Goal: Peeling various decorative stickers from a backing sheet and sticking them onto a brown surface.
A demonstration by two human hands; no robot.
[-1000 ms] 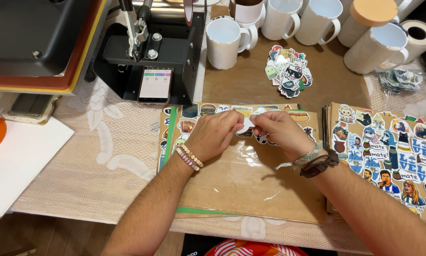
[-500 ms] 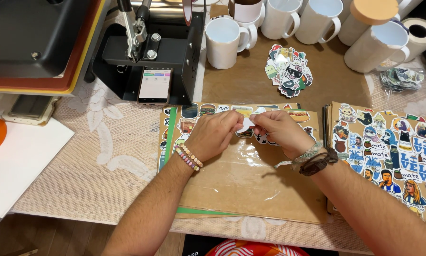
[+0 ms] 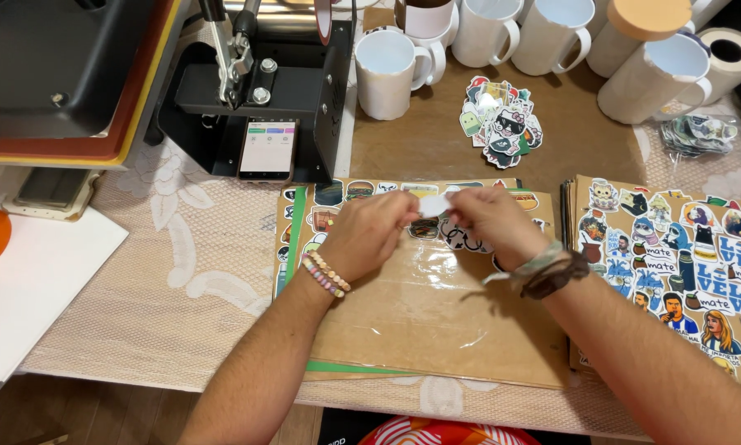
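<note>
Heat press (image 3: pixel 65 74): at 10 o'clock of the hands, on the lace tablecloth (image 3: pixel 164 272); white sheet (image 3: pixel 32 288) lying at 8 o'clock.
Mug press (image 3: pixel 263 91): at 11 o'clock, lit display facing the near table edge.
Left hand (image 3: pixel 366 235): fingertips pinched shut on the left end of the small white piece (image 3: pixel 434 204); beaded bracelets on the wrist.
Small white piece: held just above the upper edge of the cardboard sheet (image 3: pixel 436 330), between both hands; probably a sticker or its backing, too small to tell.
Right hand (image 3: pixel 492 222): fingertips closed on the right end of the same piece; corded bands on the wrist.
Cardboard sheet: under both hands, glossy clear film over the middle, stickers along the top edge.
Loose sticker pile (image 3: pixel 500 124): at 12 o'clock, well apart from the hands.
White mugs (image 3: pixel 551 33): in a row at 12 to 1 o'clock.
Sticker board (image 3: pixel 683 264): at 3 o'clock, just beside the cardboard sheet.
Risk, tearing: likely if both pinches pull apart unevenly.
Risk, self-sticking: likely if the piece curls and the adhesive face folds over.
Risk, snagging: possible if the piece drops onto the row of stickers directly beneath.
</note>
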